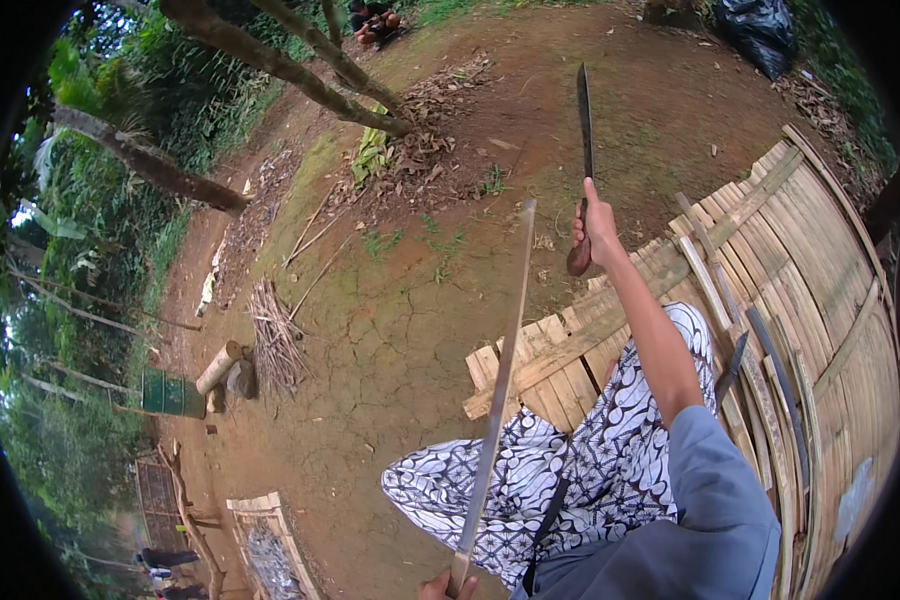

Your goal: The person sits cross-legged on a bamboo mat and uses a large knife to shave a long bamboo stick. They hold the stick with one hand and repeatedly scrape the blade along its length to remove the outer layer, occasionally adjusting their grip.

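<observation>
My right hand (pixel 598 228) is wrapped around the dark wooden handle of a machete (pixel 585 115). Its long dark blade points up and away from me, above the bare ground past the edge of the bamboo platform (pixel 810 270). At the lower edge, my left hand (pixel 448 588) grips the near end of a long thin strip, apparently split bamboo (pixel 498 410). The strip slants up past my patterned trousers (pixel 610 440), its far end to the left of the machete handle. Machete and strip are apart.
Beside my right leg, several split bamboo strips (pixel 760 420) and a dark blade (pixel 733 365) lie on the platform. On the ground are a bundle of sticks (pixel 273 335), a green drum (pixel 170 392) and tree trunks (pixel 300 75). A person (pixel 373 22) crouches far off.
</observation>
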`<move>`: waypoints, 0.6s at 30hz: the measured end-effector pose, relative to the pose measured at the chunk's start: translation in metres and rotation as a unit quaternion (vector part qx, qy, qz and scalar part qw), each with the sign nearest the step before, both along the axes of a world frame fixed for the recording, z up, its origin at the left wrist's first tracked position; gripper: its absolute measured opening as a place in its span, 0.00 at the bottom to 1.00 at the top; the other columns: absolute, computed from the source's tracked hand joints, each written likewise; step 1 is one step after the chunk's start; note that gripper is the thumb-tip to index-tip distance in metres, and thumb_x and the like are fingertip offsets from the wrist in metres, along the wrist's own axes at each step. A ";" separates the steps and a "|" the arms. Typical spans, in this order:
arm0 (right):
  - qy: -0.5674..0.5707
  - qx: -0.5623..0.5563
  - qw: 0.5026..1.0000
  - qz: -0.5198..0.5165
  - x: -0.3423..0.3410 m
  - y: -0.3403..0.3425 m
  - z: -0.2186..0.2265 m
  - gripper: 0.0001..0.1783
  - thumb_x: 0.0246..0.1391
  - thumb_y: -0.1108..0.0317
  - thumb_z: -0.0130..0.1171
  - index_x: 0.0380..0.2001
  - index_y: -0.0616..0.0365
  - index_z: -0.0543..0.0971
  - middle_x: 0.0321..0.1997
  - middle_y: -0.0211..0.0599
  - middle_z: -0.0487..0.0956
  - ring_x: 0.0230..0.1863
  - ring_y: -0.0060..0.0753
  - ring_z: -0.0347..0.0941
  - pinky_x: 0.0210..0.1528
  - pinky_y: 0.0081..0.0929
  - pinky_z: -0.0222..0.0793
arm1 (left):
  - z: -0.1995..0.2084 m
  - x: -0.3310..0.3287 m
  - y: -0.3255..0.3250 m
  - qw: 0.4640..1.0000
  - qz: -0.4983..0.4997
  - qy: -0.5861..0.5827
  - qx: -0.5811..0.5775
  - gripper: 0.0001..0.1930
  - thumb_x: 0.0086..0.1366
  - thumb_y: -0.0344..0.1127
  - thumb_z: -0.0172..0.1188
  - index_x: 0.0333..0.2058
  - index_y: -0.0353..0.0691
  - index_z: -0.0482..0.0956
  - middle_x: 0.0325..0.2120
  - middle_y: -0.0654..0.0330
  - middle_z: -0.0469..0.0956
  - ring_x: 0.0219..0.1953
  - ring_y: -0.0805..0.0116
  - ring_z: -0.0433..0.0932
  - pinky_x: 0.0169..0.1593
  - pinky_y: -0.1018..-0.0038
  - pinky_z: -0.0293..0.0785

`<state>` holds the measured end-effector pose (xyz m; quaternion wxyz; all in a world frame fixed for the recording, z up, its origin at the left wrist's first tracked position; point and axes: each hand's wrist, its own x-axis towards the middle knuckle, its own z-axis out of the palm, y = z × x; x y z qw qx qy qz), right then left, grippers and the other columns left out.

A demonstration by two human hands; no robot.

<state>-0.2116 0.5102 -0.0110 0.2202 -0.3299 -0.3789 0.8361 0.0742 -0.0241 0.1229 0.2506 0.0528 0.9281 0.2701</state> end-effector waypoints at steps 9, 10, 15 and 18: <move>0.019 0.244 0.956 0.163 0.016 -0.049 0.021 0.32 0.54 0.36 0.56 0.15 0.53 0.67 0.11 0.21 0.65 0.11 0.17 0.56 0.14 0.23 0.53 | -0.027 -0.008 0.008 0.978 0.046 0.201 -0.017 0.19 0.51 0.42 0.72 0.19 0.38 0.71 0.09 0.59 0.63 0.13 0.66 0.58 0.19 0.64 0.60; 0.009 0.272 0.946 0.176 0.016 -0.064 0.025 0.30 0.54 0.39 0.59 0.16 0.54 0.68 0.11 0.21 0.65 0.11 0.17 0.57 0.14 0.22 0.53 | -0.036 -0.006 0.005 0.975 0.031 0.220 -0.008 0.19 0.51 0.42 0.72 0.19 0.38 0.71 0.09 0.59 0.63 0.12 0.65 0.58 0.19 0.64 0.60; 0.130 0.128 0.967 0.180 0.022 -0.111 0.042 0.20 0.54 0.56 0.66 0.20 0.56 0.71 0.12 0.22 0.66 0.11 0.17 0.60 0.14 0.21 0.55 | -0.099 0.024 -0.016 0.973 0.051 0.223 -0.016 0.19 0.51 0.41 0.72 0.19 0.38 0.70 0.10 0.56 0.68 0.12 0.61 0.65 0.20 0.63 0.65; 0.185 0.026 0.968 0.169 0.026 -0.115 0.036 0.14 0.54 0.64 0.66 0.24 0.58 0.71 0.12 0.24 0.66 0.11 0.17 0.60 0.14 0.22 0.56 | -0.104 0.033 -0.008 0.980 0.053 0.191 -0.019 0.18 0.52 0.40 0.70 0.19 0.38 0.71 0.11 0.54 0.70 0.13 0.60 0.69 0.22 0.61 0.67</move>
